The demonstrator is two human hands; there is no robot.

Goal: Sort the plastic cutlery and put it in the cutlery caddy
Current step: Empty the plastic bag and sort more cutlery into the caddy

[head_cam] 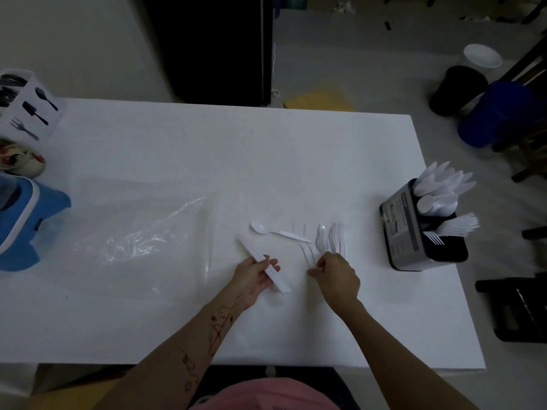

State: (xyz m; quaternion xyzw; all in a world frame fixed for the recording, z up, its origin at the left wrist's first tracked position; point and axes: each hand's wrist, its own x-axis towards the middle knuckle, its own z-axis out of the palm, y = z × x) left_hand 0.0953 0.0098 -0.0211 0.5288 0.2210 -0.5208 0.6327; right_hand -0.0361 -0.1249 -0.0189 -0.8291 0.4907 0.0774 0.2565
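Head: left hand (257, 276) around knives (260, 260).

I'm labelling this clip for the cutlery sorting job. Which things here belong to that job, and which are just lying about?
Part of the job:
- bundle of white cutlery held in the left hand
- loose spoon
- pile of forks and spoons under the right hand
- black caddy, partly filled

Lying about:
- clear plastic bag
- white caddy with black cutlery
- blue container
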